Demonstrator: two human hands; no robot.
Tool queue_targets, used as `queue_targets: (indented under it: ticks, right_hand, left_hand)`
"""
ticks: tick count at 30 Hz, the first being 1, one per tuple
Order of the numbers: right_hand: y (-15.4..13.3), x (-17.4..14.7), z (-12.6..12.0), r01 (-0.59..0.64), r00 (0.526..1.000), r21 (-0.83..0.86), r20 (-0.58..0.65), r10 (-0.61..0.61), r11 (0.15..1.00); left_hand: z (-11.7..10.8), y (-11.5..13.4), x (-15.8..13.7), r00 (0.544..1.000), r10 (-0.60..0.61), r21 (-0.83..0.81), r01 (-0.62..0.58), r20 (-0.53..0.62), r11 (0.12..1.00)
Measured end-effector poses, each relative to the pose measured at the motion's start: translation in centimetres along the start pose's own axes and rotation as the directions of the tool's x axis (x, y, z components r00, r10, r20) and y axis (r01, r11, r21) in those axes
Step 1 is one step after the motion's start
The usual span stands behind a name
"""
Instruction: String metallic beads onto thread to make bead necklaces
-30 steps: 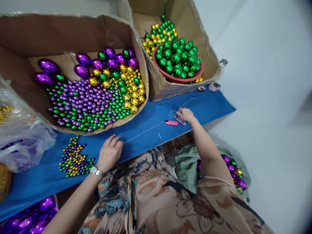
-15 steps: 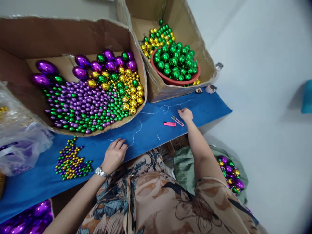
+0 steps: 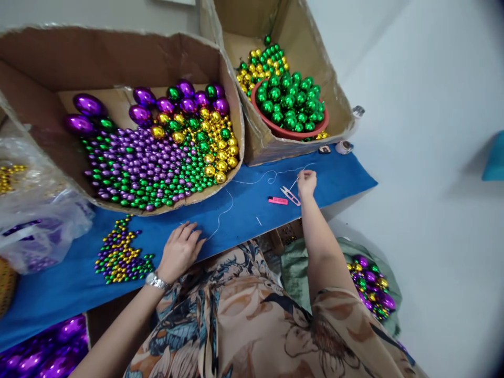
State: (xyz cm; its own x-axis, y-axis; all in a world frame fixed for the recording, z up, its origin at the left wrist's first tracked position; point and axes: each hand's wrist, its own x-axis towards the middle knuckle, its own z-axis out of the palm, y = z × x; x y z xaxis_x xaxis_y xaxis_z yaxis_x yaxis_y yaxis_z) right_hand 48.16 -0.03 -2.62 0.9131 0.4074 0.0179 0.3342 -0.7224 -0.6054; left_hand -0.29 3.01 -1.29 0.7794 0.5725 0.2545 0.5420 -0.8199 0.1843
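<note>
My left hand (image 3: 183,249) lies palm down on the blue cloth (image 3: 240,202), its fingers stretched out and slightly spread. A white thread (image 3: 225,212) runs from by its thumb toward the large box. My right hand (image 3: 306,182) is closed in a pinch on a thin, pale, needle-like piece (image 3: 293,184) that points down and left. Just below it lie pink-handled thread snips (image 3: 290,196) and a pink lighter (image 3: 277,200). More white thread (image 3: 255,181) loops across the cloth to near my right fingers. A short white stick (image 3: 259,221) rests nearer the edge.
A large cardboard box (image 3: 118,58) holds purple, green and gold beads. Behind it, another box (image 3: 263,152) contains a red bowl (image 3: 301,134) of green beads. Loose small beads (image 3: 124,252) and a plastic bag (image 3: 43,226) lie left. A green sack (image 3: 293,268) stands below.
My right hand has lifted slightly up and right, and the thin pale piece now shows in its fingers. My left hand has shifted a little left. The view has moved slightly.
</note>
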Motion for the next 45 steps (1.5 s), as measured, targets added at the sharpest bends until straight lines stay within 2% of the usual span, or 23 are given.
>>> queue_targets:
  ticks: [3, 6, 8, 10, 13, 16, 19, 20, 22, 24, 25, 26, 27, 29, 30, 31, 32, 33, 34, 37, 39, 42, 45]
  right_hand:
    - [-1.3, -1.3, -1.5, 0.114, 0.989, 0.210, -0.118, -0.091, 0.971]
    - [-4.1, -4.7, -2.8, 0.295, 0.956, 0.557, -0.171, -0.240, 0.776]
    - [-6.5, -8.5, -3.0, 0.294, 0.927, 0.699, -0.041, -0.374, 0.652]
    - [-8.7, -12.8, -2.8, 0.205, 0.859, 0.773, 0.152, -0.489, 0.601]
    - [-11.1, -18.7, -1.9, 0.056, 0.693, 0.810, 0.390, -0.607, 0.584]
    - [-12.6, -22.3, -0.5, -0.019, 0.551, 0.814, 0.494, -0.673, 0.581]
    - [-13.6, -24.0, 1.1, -0.021, 0.476, 0.827, 0.503, -0.721, 0.562]
    - [-13.8, -24.4, 1.5, -0.009, 0.484, 0.836, 0.484, -0.729, 0.549]
    - [-14.0, -24.9, 1.9, 0.048, 0.546, 0.857, 0.408, -0.732, 0.513]
    - [-13.9, -25.6, 2.0, 0.192, 0.589, 0.870, 0.268, -0.762, 0.454]
    - [-13.8, -25.9, 1.9, 0.297, 0.555, 0.869, 0.180, -0.812, 0.396]
    - [-13.6, -26.3, 1.7, 0.407, 0.465, 0.862, 0.091, -0.881, 0.303]
    - [-13.3, -26.6, 1.5, 0.504, 0.329, 0.844, 0.007, -0.944, 0.182]
    - [-12.8, -27.3, 1.3, 0.613, 0.015, 0.785, -0.118, -0.993, -0.084]
    - [-12.5, -27.6, 1.4, 0.631, -0.111, 0.754, -0.149, -0.983, -0.185]
    - [-12.3, -27.8, 1.5, 0.639, -0.195, 0.728, -0.158, -0.968, -0.248]
    - [-12.1, -27.9, 1.8, 0.648, -0.239, 0.712, -0.145, -0.960, -0.269]
    - [-11.9, -27.9, 2.3, 0.664, -0.240, 0.706, -0.109, -0.965, -0.245]
    - [-11.8, -27.9, 2.9, 0.687, -0.203, 0.704, -0.050, -0.978, -0.179]
    - [-12.2, -27.8, 5.3, 0.761, 0.032, 0.624, 0.235, -0.971, 0.176]
    - [-12.9, -27.9, 6.9, 0.791, 0.146, 0.487, 0.435, -0.888, 0.369]
    - [-13.9, -28.6, 8.7, 0.845, 0.230, 0.254, 0.623, -0.748, 0.471]
    - [-14.4, -29.3, 9.8, 0.888, 0.260, 0.104, 0.689, -0.677, 0.448]
  left_hand:
    - [-0.6, -0.3, 0.2, 0.999, -0.009, -0.044, 0.007, -0.054, 0.999]
    - [-1.7, 0.7, 1.3, 0.989, -0.038, -0.179, 0.011, -0.145, 0.984]
    - [-2.9, 2.2, 2.4, 0.977, -0.088, -0.319, 0.022, -0.197, 0.948]
    - [-4.0, 3.7, 3.6, 0.968, -0.144, -0.453, 0.037, -0.204, 0.891]
    - [-4.8, 5.1, 5.0, 0.958, -0.250, -0.628, 0.110, -0.139, 0.770]
    - [-4.7, 4.9, 5.2, 0.930, -0.367, -0.795, 0.217, -0.007, 0.567]
    - [-4.5, 4.0, 4.3, 0.884, -0.455, -0.887, 0.289, 0.104, 0.360]
    - [-4.5, 3.6, 3.9, 0.858, -0.496, -0.903, 0.310, 0.131, 0.297]
    - [-4.4, 3.1, 2.9, 0.771, -0.605, -0.935, 0.335, 0.198, 0.121]
    - [-4.3, 2.8, 2.1, 0.658, -0.673, -0.935, 0.316, 0.337, -0.159]
    - [-4.3, 2.7, 1.8, 0.612, -0.666, -0.904, 0.287, 0.427, -0.316]
    - [-4.3, 2.7, 1.7, 0.575, -0.642, -0.855, 0.246, 0.508, -0.456]
    - [-4.3, 2.6, 1.6, 0.545, -0.616, -0.801, 0.196, 0.569, -0.566]
    - [-4.4, 2.4, 1.5, 0.489, -0.606, -0.726, 0.087, 0.627, -0.682]
    - [-4.4, 2.1, 1.5, 0.458, -0.622, -0.713, 0.039, 0.635, -0.700]
    - [-4.5, 1.8, 1.4, 0.430, -0.641, -0.711, 0.003, 0.636, -0.703]
    - [-4.7, 1.4, 1.3, 0.407, -0.662, -0.718, -0.021, 0.630, -0.696]
    - [-4.8, 0.9, 1.0, 0.387, -0.685, -0.731, -0.040, 0.617, -0.681]
    - [-5.0, 0.5, 0.7, 0.369, -0.712, -0.751, -0.053, 0.598, -0.658]
    - [-5.3, -0.5, -0.4, 0.349, -0.797, -0.840, -0.047, 0.493, -0.540]
    - [-5.3, -0.5, -1.1, 0.383, -0.839, -0.907, -0.007, 0.386, -0.421]
    - [-4.8, -0.1, -1.8, 0.449, -0.865, -0.974, 0.074, 0.224, -0.214]
    - [-4.0, 0.1, -2.5, 0.500, -0.856, -0.979, 0.203, 0.133, -0.034]
